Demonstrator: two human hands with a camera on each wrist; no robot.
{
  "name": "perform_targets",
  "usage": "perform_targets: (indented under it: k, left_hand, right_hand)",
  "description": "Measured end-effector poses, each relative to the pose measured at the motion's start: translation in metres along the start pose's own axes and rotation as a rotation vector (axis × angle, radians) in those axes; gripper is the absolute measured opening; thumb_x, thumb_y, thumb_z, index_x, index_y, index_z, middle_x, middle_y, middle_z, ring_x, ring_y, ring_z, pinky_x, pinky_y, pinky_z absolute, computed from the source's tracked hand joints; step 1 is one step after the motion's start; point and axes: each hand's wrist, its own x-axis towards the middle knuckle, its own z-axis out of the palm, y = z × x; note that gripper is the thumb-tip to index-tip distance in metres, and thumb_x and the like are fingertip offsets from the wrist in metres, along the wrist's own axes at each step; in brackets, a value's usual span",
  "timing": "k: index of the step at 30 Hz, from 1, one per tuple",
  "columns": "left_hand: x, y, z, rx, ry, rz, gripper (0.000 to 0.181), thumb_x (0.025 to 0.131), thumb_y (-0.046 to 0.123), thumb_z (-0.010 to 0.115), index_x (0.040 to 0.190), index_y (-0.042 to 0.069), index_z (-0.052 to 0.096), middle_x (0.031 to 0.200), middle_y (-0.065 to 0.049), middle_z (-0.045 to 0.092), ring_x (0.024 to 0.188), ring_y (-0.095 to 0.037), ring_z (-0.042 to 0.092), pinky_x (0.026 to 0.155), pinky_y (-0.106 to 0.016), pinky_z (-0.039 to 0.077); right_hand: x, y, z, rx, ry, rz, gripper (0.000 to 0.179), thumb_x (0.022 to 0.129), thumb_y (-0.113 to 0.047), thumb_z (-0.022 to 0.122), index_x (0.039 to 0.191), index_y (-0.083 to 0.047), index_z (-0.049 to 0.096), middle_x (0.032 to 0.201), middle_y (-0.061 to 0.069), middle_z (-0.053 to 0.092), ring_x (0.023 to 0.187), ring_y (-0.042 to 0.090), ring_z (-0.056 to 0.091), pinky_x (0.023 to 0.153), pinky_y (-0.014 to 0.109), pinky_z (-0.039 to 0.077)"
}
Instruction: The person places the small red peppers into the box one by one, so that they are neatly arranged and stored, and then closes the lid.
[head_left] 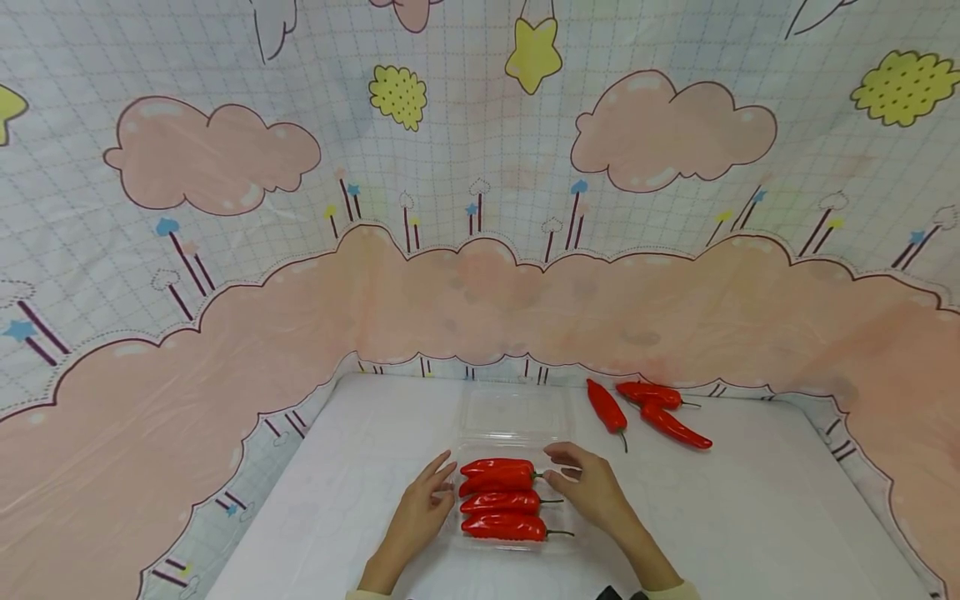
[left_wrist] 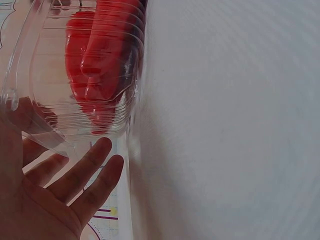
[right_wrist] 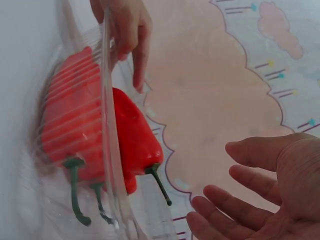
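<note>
A clear plastic clamshell box (head_left: 517, 546) sits on the table before me, holding several red chili peppers (head_left: 504, 527) laid side by side, stems to the right. My left hand (head_left: 423, 504) is at the box's left side with fingers spread; in the left wrist view, the fingers (left_wrist: 82, 172) extend by the ribbed end wall. At the right side, close to the pepper stems, my right hand (head_left: 588, 487) has its fingers loosely extended. In the right wrist view, the right hand (right_wrist: 295, 185) holds nothing, and a pepper (right_wrist: 135, 135) shows above the rim.
The box's lid (head_left: 516, 414) lies folded back behind it. Three more red peppers lie on the white table (head_left: 750, 517) at the back right: one pepper (head_left: 606, 407) apart, and two peppers (head_left: 671, 421) touching. A patterned cloth (head_left: 480, 292) rises behind the table.
</note>
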Motion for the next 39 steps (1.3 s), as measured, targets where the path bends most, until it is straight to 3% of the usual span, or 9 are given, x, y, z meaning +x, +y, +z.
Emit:
perform_targets:
  k: [19,30,39]
  left_hand:
    - [0.000,-0.001,0.000,-0.007,0.005,-0.004,0.046,0.090,0.004,0.060,0.135,0.001,0.057,0.152,-0.009,0.046,0.103,-0.023,0.070,0.081,-0.028,0.060]
    - [0.000,0.000,-0.001,-0.001,0.008,0.004,0.045,0.089,0.003,0.061,0.134,0.001,0.058,0.151,-0.010,0.047,0.103,-0.023,0.070,0.081,-0.025,0.060]
    - [0.000,0.001,0.000,-0.015,0.008,0.004,0.046,0.089,0.002,0.061,0.135,0.000,0.058,0.152,-0.010,0.046,0.103,-0.023,0.070,0.081,-0.025,0.060]
  right_hand:
    - [0.000,0.009,-0.029,0.000,0.085,0.011,0.035,0.089,-0.013,0.071,0.123,-0.012,0.065,0.125,0.012,0.067,0.115,0.027,0.064,0.097,0.041,0.055]
    - [-0.001,0.014,-0.043,-0.012,0.109,0.076,0.038,0.089,-0.014,0.069,0.127,-0.013,0.062,0.129,0.012,0.065,0.118,0.029,0.062,0.097,0.041,0.055]
    - [-0.001,0.024,-0.052,0.008,0.131,0.031,0.037,0.091,-0.014,0.068,0.127,-0.010,0.062,0.128,0.014,0.065,0.117,0.029,0.063,0.096,0.036,0.056]
